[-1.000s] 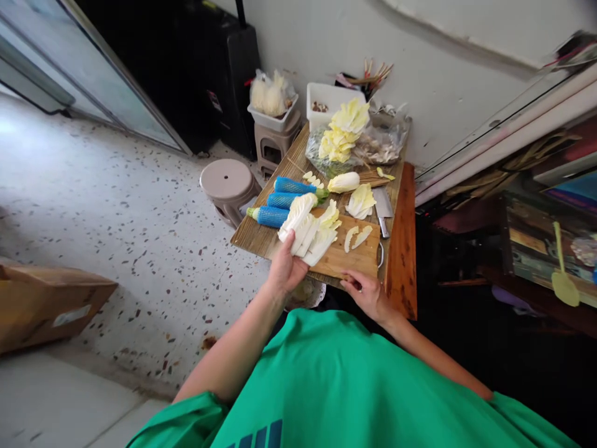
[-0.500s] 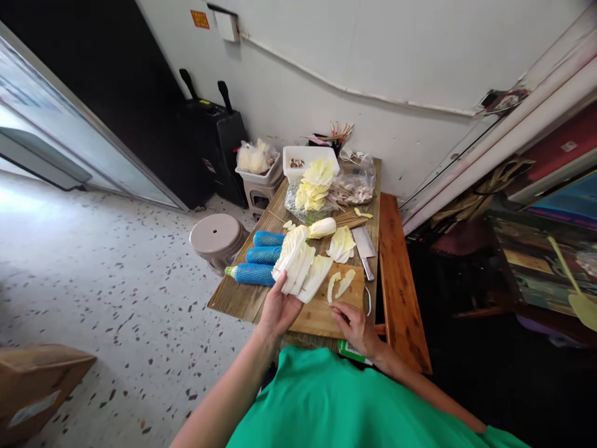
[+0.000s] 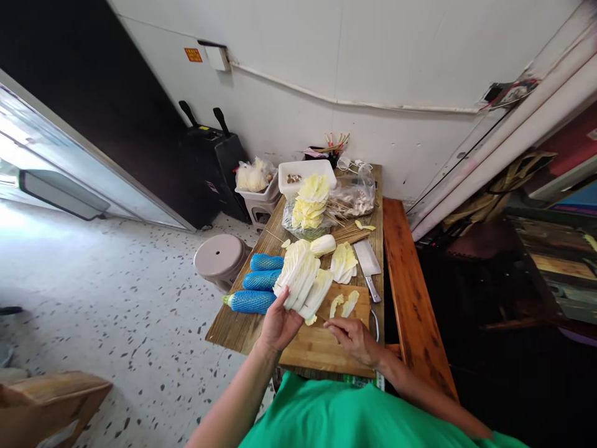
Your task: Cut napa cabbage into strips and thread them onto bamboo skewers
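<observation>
Several pale napa cabbage leaves [image 3: 298, 274], stacked flat, are gripped by my left hand [image 3: 280, 325] above the cutting board [image 3: 308, 351]. Close to the lower edge of the stack, my right hand [image 3: 352, 339] is closed in a pinch on a thin bamboo skewer [image 3: 321, 319], whose point is hard to make out. Two narrow cabbage strips [image 3: 349, 303] lie on the board beyond my right hand. More loose leaves [image 3: 344, 262] rest past the board, beside a small cabbage heart [image 3: 323, 245].
Blue-netted zucchini [image 3: 254, 302] lie at the left. A cleaver [image 3: 367, 257] lies at the right, near a bundle of skewers [image 3: 352, 234]. Behind are skewered cabbage leaves [image 3: 310, 211], a white tub [image 3: 308, 168] and a bag of mushrooms [image 3: 354, 199]. A stool [image 3: 219, 254] stands left.
The view has tilted up a little, so the table sits lower. My right hand has come closer to the leaf stack, bringing the skewer to its lower edge.
</observation>
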Demonstrator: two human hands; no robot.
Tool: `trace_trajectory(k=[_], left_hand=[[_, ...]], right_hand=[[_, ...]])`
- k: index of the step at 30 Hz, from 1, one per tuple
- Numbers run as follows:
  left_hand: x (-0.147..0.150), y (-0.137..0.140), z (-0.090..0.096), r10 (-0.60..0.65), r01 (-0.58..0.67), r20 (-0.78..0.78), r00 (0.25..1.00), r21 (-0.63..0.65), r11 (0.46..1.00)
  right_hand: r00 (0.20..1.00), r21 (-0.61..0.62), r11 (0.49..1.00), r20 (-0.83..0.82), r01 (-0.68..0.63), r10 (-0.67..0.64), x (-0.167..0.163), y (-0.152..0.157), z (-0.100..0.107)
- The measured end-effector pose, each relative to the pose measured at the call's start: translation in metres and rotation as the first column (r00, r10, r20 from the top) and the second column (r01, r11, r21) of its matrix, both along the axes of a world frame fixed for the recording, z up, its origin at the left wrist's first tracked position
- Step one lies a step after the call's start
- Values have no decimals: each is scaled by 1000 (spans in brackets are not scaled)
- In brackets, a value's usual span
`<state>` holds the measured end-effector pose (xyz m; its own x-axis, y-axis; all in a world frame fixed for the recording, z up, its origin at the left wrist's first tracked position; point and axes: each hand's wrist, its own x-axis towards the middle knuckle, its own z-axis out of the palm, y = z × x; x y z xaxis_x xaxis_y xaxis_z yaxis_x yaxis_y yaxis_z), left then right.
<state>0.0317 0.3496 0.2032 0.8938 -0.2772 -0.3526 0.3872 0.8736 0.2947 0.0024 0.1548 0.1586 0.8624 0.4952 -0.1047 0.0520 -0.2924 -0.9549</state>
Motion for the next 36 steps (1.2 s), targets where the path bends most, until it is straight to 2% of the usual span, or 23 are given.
trace_trajectory(k=[4, 8, 12, 16, 20, 24, 28, 30, 33, 36], left_hand=[[9, 3, 2, -15, 15, 11, 1000, 53, 998], [12, -1, 9, 59, -65, 41, 997, 183, 981], [8, -3, 15, 8, -24, 59, 998, 267, 963], [5, 0, 10, -64, 56, 21, 998, 268, 962], [9, 0, -3, -84, 94, -55, 995, 217, 972], [19, 2, -2, -112, 115, -31, 993, 149, 982], [28, 14, 9, -120, 115, 26, 992, 157, 981], [27, 25, 8, -113, 100, 68, 991, 170, 980], [15, 47, -11, -74, 65, 44, 996, 189, 980], [-7, 71, -44, 72, -53, -83, 994, 214, 975]], right_hand=[[968, 148, 989, -244, -13, 49, 1, 16, 1], [972, 194, 977, -231, 91, -45, -5, 33, 1], [950, 237, 965, -310, 108, -30, -16, 38, 2], [917, 318, 933, -397, 168, -30, -22, 36, -4], [944, 246, 957, -324, 155, -69, -13, 31, -11], [977, 163, 968, -127, 191, -171, 19, 12, -1], [969, 157, 959, -109, 235, -220, 69, -16, 29], [972, 173, 957, -75, 232, -223, 98, -26, 46], [959, 132, 967, 150, 220, -239, 146, -31, 65], [882, 55, 948, 353, 314, -313, 196, -28, 74]])
